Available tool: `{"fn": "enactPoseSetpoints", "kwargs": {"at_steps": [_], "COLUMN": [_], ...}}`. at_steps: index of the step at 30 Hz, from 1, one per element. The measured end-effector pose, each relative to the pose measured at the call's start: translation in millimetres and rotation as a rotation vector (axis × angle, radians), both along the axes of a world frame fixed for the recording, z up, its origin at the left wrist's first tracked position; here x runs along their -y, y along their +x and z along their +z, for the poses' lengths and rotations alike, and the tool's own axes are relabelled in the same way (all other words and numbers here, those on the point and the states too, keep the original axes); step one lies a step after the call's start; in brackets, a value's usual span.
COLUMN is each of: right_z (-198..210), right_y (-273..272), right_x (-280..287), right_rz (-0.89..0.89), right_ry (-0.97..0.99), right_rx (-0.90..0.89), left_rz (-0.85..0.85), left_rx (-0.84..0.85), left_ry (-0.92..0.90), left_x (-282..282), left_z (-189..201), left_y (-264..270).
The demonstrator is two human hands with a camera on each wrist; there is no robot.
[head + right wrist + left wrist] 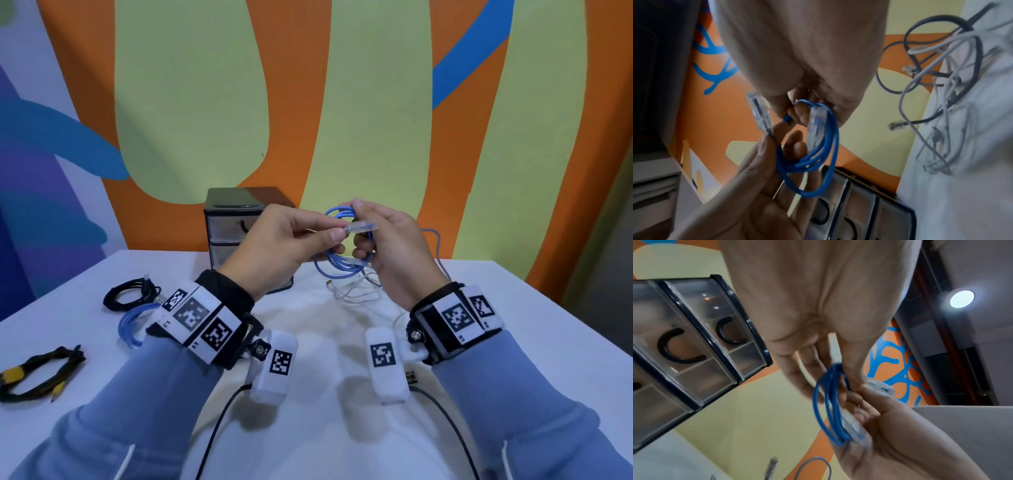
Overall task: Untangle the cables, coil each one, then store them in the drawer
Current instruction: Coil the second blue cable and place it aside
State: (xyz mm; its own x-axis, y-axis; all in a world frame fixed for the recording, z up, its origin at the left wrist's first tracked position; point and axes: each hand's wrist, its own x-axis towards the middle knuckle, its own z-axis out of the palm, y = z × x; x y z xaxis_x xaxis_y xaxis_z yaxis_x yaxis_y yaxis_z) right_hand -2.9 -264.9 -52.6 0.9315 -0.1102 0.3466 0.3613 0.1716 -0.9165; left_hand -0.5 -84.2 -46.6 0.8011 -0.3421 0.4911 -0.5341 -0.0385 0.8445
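Note:
A blue network cable (337, 265) is wound into a small coil and held up above the table's middle. My right hand (390, 246) grips the coil (824, 155) with thumb and curled fingers. My left hand (291, 240) pinches the cable just behind its clear end plug (363, 226); the plug (758, 110) sticks out past the fingertips. A second clear plug (816, 120) lies against the coil. The small drawer unit (226, 236) stands behind my left hand with its drawers (694, 344) closed. A tangle of white and grey cables (359, 291) lies on the table under my hands.
On the white table (513, 308), at the left, lie a coiled black cable (130, 294), a coiled blue cable (132, 325) and a black cable with yellow plugs (37, 373). A painted wall stands close behind the table.

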Motion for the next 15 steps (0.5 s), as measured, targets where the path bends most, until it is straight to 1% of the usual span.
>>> {"fn": "enactPoseSetpoints", "kwargs": {"at_steps": [3,6,8,12,13,15], "right_z": [-2.2,-8.1,-9.4,-9.2,-8.0,-5.3], "right_y": [0.6,0.7,-2.7,-7.1,-7.6,-6.5], "right_x": [-4.1,-8.4,-12.7,-23.5,-25.6,-27.4], "right_rz": [0.153,0.288,0.298,0.235,0.216,0.204], "right_ry": [0.153,0.268,0.288,0.213,0.237,0.359], "right_rx": [-0.045,-0.134,-0.175,-0.12,-0.101,-0.068], "left_rz": [0.029,0.068,0.123,0.213,0.229,0.246], "left_rx": [0.041,0.078,0.085,0.006,-0.015,-0.059], "left_ry": [-0.1,-0.233,-0.303,-0.366,-0.347,-0.284], "left_x": [4.1,6.5,5.4,3.3,3.5,4.8], "left_z": [0.2,1.6,3.7,3.7,2.7,1.0], "left_y": [-3.8,-5.7,-4.9,-0.3,1.4,3.9]}}
